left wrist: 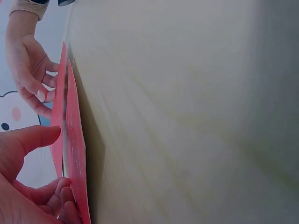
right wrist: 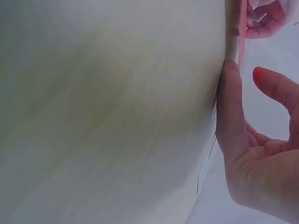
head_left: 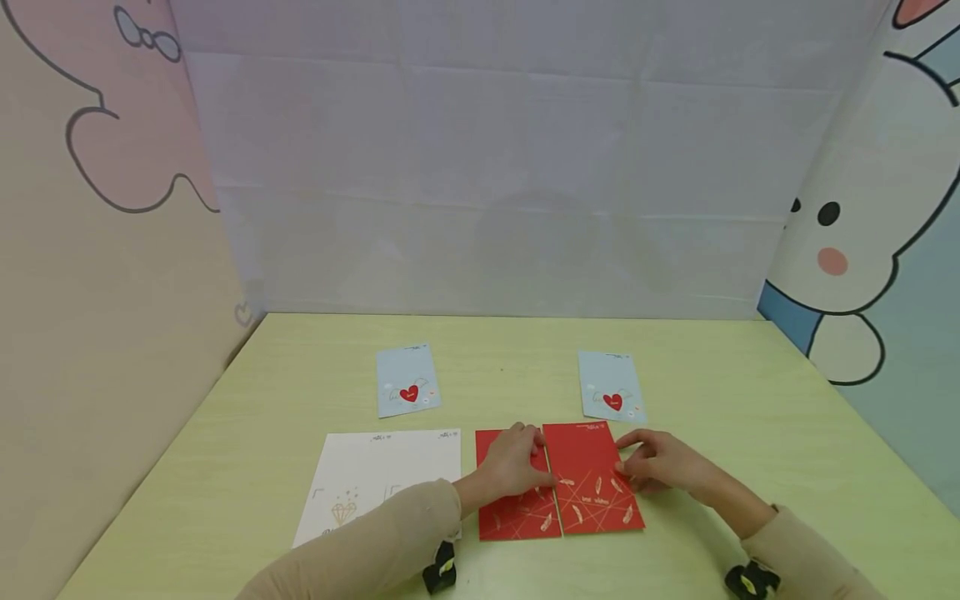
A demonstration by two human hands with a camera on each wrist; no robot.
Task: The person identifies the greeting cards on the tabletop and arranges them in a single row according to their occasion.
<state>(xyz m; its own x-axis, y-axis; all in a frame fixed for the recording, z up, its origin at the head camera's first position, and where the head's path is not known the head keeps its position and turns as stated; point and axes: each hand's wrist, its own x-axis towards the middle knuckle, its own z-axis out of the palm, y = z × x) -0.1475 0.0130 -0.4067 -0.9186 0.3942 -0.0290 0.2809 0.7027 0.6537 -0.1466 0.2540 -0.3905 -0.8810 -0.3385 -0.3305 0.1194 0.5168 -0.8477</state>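
Observation:
Two red greeting cards printed with pale feathers lie side by side, a narrow gap between them. Over the left red card [head_left: 498, 518] my left hand [head_left: 512, 463] reaches, its fingertips at the gap beside the right red card [head_left: 588, 467]. My right hand [head_left: 666, 463] touches that right card's outer edge, thumb and forefinger spread apart. In the left wrist view, the thumb [left wrist: 44, 136] stands away from the other fingers, which are bent at the card edge. The right wrist view shows one finger [right wrist: 230, 107] low along the table surface, the thumb apart from it.
A white sheet or pair of cards [head_left: 408, 458] with a gold diamond print lies left, partly under my left sleeve. Farther back are two pale blue cards with red hearts, one left [head_left: 405, 371] and one right [head_left: 609, 375]. A white sheet [head_left: 510, 167] hangs behind the table.

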